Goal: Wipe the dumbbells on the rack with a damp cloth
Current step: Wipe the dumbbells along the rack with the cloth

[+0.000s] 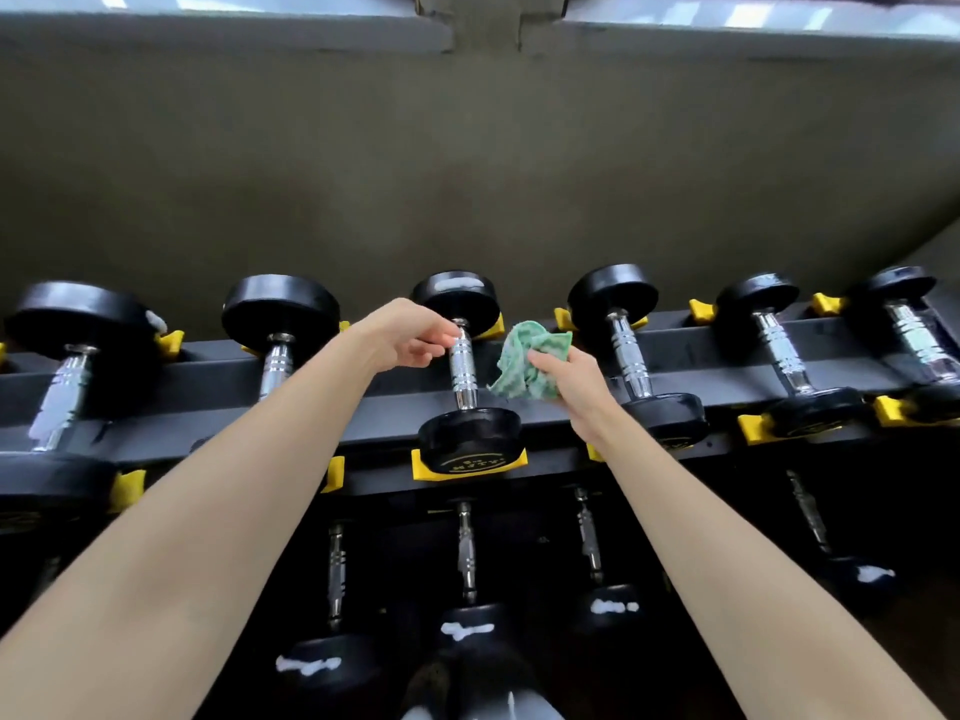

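Observation:
A black dumbbell with a chrome handle (462, 374) lies front to back in the middle of the rack's top row, its near head in a yellow cradle (422, 467). My left hand (408, 337) pinches the far end of that handle with fingertips and thumb. Just right of the handle, my right hand (566, 379) grips a crumpled green cloth (524, 363); the cloth hangs beside the chrome without clearly touching it. White smears mark the far head of this dumbbell.
Several more dumbbells sit on the black rack (363, 413) to both sides, each in yellow cradles. A lower row (467, 553) holds smaller dumbbells with white smears on their near heads. A grey wall (467, 174) rises close behind the rack.

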`<state>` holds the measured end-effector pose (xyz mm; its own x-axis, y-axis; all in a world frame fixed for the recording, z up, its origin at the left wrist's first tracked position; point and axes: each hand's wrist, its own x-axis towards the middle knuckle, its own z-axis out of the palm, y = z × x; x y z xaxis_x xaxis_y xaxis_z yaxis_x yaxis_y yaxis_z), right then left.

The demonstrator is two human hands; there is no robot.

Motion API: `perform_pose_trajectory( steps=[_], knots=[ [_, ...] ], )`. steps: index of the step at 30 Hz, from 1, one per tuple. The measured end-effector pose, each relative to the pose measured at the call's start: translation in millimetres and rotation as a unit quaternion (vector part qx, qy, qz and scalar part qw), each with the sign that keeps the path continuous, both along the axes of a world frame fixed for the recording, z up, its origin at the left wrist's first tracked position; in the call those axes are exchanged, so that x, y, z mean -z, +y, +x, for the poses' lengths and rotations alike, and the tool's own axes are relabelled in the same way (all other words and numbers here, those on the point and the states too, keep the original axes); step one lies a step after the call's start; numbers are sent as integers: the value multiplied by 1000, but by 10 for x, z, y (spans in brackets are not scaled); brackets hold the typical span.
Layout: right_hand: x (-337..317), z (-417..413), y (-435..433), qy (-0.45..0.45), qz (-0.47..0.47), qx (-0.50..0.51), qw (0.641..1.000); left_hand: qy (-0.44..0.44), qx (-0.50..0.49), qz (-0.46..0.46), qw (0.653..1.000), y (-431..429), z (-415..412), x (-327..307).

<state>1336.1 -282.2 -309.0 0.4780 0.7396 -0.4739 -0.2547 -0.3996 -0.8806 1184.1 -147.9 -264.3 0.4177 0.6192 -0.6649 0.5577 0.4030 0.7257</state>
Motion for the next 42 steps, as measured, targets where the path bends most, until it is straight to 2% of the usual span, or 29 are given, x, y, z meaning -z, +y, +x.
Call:
perform_pose_trajectory(
  steps=[3, 7, 12, 16, 19, 23, 25, 30, 34, 36, 39, 42],
  knots=[
    [243, -54, -141, -37, -80, 76, 993, 92, 18, -39, 995, -82, -116, 221],
    [302, -318, -325, -135, -154, 76, 976, 138, 67, -79, 985, -217, -230, 478],
    [62, -571, -431, -265, -142, 75, 951, 91, 71, -59, 992, -276, -365, 623],
    [-16, -838, -462, -364, -114, 65, 922, 23, 0, -96, 995, -304, -545, 713],
    [-81, -1012, -428, -425, -93, 22, 900, -31, -27, -120, 992, -330, -649, 747],
    [-163, -1130, -336, -479, -65, -53, 874, -54, -34, -130, 989, -383, -713, 690],
    [-196, -1136, -292, -473, -55, -93, 875, -65, -36, -138, 988, -413, -750, 671],
    [-138, -1229, -226, -398, -25, -151, 904, -99, -45, -167, 980, -405, -765, 646],
    [-74, -963, -246, -360, -8, -55, 931, -51, -31, -155, 986, -297, -707, 651],
    [-56, -716, -249, -342, -40, -3, 939, -7, -21, -137, 990, -258, -648, 634],
    [25, -341, -223, -317, -125, 27, 940, 61, 9, -88, 994, -208, -526, 619],
    [149, -112, -77, -264, -120, 36, 957, 106, 23, -63, 992, -166, -375, 624]
  ],
)
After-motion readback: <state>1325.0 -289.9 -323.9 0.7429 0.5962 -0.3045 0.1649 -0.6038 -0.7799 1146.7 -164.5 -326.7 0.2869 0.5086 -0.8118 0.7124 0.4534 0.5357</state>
